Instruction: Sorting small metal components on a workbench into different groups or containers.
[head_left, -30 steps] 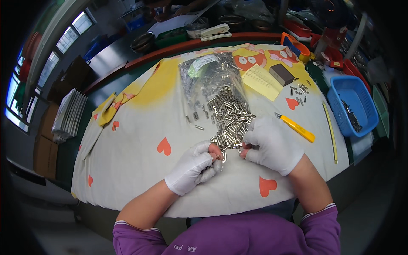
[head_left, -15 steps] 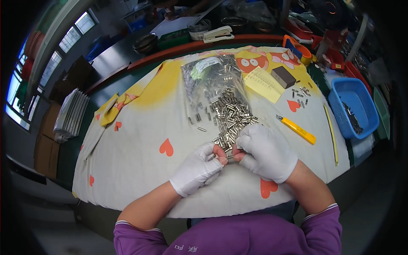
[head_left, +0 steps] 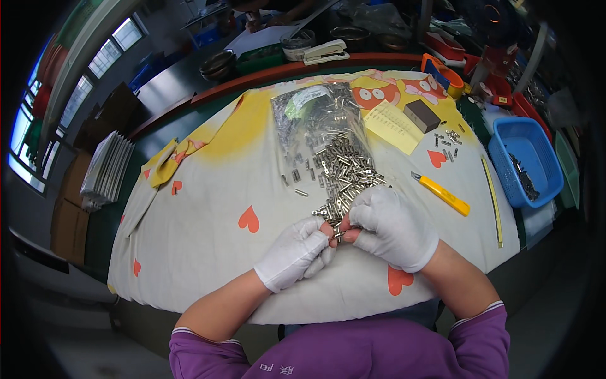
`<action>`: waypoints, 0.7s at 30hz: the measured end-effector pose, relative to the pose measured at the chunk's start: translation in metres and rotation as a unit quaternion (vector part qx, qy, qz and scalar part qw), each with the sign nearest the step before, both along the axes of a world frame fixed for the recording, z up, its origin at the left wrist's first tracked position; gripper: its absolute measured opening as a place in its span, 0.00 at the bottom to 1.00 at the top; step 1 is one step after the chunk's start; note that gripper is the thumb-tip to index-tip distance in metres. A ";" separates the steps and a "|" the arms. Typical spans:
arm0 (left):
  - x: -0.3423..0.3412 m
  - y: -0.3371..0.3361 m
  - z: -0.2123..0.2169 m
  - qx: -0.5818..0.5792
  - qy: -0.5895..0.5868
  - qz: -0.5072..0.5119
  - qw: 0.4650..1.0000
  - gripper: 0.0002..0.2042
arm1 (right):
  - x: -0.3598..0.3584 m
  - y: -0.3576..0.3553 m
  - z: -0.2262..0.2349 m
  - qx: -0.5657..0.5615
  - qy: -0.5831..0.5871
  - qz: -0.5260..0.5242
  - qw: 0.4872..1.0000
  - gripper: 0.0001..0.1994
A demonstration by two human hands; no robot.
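Fingertips (head_left: pixel 327 230) of L hand (head_left: pixel 293 254) & R hand (head_left: pixel 396 228), both gloved & turned inward, pinch a small metal pc (head_left: pixel 339 234) betw. them. Pile of metal pcs (head_left: pixel 347 170) sits just beyond at 12 o'clock, then clear bag (head_left: pixel 323 114) w/ more pcs (head_left: pixel 286 129) inside; blue basket (head_left: pixel 548 159) w/ dark pcs (head_left: pixel 524 179) farther, approx. 2 o'clock.

Handwritten-looking rows fill the yellow paper slip (head_left: pixel 392 129), too small for me to read. The white label (head_left: pixel 307 99) on my clear bag (head_left: pixel 285 136) is blurred; pale characters (head_left: pixel 277 368) mark my purple shirt (head_left: pixel 334 347), a tiny tag (head_left: pixel 502 100) the red bin (head_left: pixel 497 86).
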State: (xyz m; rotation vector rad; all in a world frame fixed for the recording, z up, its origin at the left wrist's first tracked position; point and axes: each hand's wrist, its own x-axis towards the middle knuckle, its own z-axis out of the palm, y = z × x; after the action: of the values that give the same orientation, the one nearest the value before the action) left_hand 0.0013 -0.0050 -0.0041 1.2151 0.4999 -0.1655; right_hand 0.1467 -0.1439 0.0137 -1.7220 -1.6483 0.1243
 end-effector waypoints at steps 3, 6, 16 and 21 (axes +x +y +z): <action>-0.001 0.000 -0.003 0.001 0.007 0.019 1.000 0.13 | 0.000 0.000 0.000 -0.005 -0.005 0.002 1.000 0.08; -0.002 0.004 -0.001 -0.042 -0.007 -0.004 0.999 0.15 | 0.000 0.000 -0.003 -0.001 -0.014 -0.003 1.000 0.07; 0.000 0.003 -0.001 -0.025 -0.010 -0.007 1.000 0.15 | -0.003 0.004 -0.010 0.000 0.018 0.024 1.000 0.03; -0.002 0.005 -0.004 -0.038 -0.032 -0.025 0.998 0.10 | -0.003 0.004 -0.011 0.009 0.025 -0.006 1.000 0.04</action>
State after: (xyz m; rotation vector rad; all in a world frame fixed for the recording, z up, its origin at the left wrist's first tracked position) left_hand -0.0004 0.0001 -0.0076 1.1562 0.4045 -0.1869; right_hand 0.1435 -0.1402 0.0027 -1.7010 -1.5972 0.1453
